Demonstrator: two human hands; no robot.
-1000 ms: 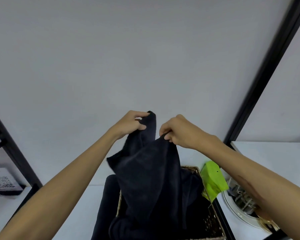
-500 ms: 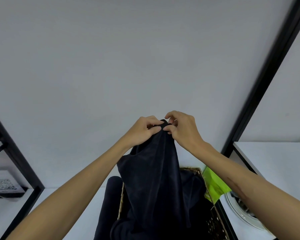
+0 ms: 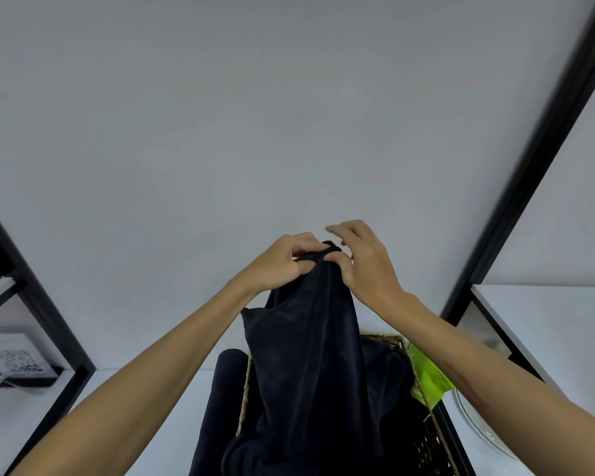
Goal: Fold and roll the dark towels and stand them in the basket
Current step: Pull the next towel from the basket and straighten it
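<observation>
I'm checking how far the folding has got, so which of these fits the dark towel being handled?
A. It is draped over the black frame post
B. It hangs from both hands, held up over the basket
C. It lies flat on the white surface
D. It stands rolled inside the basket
B: the left hand and right hand pinch the top of the dark towel, which hangs down over the wicker basket.

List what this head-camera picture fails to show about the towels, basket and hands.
- Basket contents: hidden by the held towel.
- Basket front: cut off by the bottom edge.
- Right hand grip: fingers raised, thumb contact unclear.
- Left hand fingertips: buried in cloth.
- Green item: partly behind the right forearm.
</observation>
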